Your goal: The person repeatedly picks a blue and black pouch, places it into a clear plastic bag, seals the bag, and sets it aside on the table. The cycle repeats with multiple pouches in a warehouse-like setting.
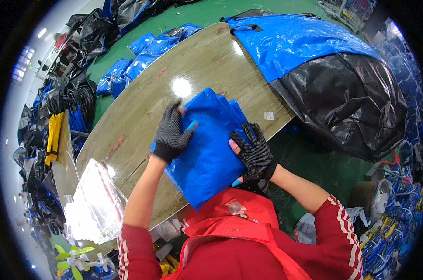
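Note:
A folded blue plastic sheet (204,149) with a shiny woven look lies tilted at the table's near edge, its layers fanned at the upper right corner. My left hand (171,133), in a dark dotted glove with some bare fingertips, grips its upper left side, thumb on top. At its right side my right hand (254,156), gloved alike, holds the edge with fingers over the top. What lies under the sheet is hidden. The oval wood-patterned table (146,102) bears it, and a small white label (269,115) sits on the tabletop to the right.
A large blue-and-black sheet pile (309,46) covers the table's right end and hangs over. Clear plastic bags (95,200) lie at the left end. Blue packed bundles (151,49) rest on the green floor beyond. A small green-bladed fan (74,256) stands lower left.

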Demonstrator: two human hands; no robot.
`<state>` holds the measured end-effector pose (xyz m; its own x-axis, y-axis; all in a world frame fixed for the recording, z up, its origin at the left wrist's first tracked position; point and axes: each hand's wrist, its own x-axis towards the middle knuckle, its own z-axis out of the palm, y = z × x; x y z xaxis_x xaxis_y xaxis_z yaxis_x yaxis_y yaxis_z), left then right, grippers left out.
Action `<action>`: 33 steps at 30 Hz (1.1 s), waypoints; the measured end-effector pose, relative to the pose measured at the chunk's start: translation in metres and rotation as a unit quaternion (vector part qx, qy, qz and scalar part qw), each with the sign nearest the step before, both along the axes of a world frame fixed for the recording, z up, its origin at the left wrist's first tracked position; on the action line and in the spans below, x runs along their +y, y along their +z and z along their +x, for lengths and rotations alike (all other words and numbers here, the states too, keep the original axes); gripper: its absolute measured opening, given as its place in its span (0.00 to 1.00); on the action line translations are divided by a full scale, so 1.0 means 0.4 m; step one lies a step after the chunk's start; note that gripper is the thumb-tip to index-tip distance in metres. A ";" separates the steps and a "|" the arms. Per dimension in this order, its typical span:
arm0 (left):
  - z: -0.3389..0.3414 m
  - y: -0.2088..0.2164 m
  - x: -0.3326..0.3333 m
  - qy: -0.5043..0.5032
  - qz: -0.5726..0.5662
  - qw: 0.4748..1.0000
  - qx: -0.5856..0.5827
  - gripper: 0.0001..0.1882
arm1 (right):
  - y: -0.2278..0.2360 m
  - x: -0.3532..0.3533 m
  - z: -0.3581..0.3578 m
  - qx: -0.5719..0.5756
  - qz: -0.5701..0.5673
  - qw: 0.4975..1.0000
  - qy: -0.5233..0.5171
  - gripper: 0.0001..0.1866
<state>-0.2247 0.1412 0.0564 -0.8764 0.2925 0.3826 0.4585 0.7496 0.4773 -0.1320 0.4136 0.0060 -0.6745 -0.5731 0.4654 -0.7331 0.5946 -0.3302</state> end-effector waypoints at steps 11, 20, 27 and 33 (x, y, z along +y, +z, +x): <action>0.048 -0.052 -0.052 -0.102 0.384 0.736 -0.548 0.30 | 0.072 0.117 0.048 -0.039 -0.161 0.983 -0.076 0.16; 0.396 -0.184 0.014 0.180 0.379 0.824 -0.381 0.29 | 0.056 0.068 0.009 -0.568 -0.390 0.708 -0.155 0.21; 0.516 -0.070 -0.473 0.278 0.077 0.955 -0.061 0.15 | 0.030 0.097 -0.039 -0.612 -0.326 0.702 -0.162 0.14; 0.616 -0.160 -1.098 0.601 -0.101 0.787 -0.098 0.15 | 0.011 0.139 -0.072 -0.642 -0.289 0.693 -0.155 0.37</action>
<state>0.0218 -0.2980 -0.0077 -0.6022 -0.7556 0.2578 -0.7073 0.6547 0.2666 -0.1608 0.4692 0.0102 -0.7946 -0.2758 -0.5409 0.5186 0.1549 -0.8409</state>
